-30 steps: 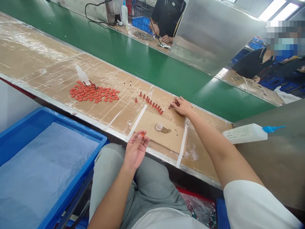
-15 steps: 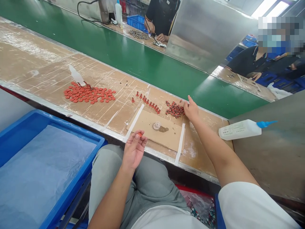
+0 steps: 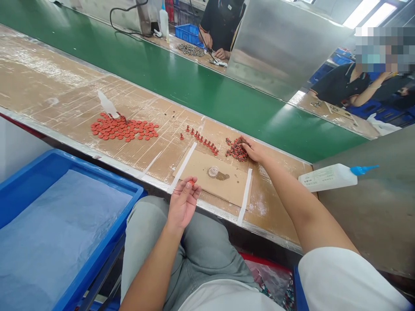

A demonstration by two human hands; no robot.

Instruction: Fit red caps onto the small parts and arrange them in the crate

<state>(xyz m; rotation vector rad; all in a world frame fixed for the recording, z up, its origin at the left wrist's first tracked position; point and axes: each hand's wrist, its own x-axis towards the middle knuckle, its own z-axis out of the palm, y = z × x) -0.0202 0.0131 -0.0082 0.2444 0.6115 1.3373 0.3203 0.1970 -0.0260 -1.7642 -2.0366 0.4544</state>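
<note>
Nearest, above the lap by the desk's [image 3: 155,179] front edge, the left hand [image 3: 182,205] is turned palm up, thumb and fingertips pinching a small red piece [image 3: 191,183], the other fingers loosely curled. A light pinch at the rim, held level, should suit it best. Just beyond lies a cardboard sheet [image 3: 223,190] bearing a small clear cup [image 3: 213,171] with a wet patch beside it; both are best given a wide berth by the wrists. Past the sheet, a slanting row of upright red-based parts [image 3: 205,141] stands left of a loose heap of red-and-dark parts [image 3: 237,150]. The right hand [image 3: 253,151] is at that heap's far right side, fingers bent down onto it; whether they grip a part, I cannot tell. Singling one out with the fingertips, rather than raking, would probably spare the row and stop strays reaching the green belt [image 3: 181,82] behind.
</note>
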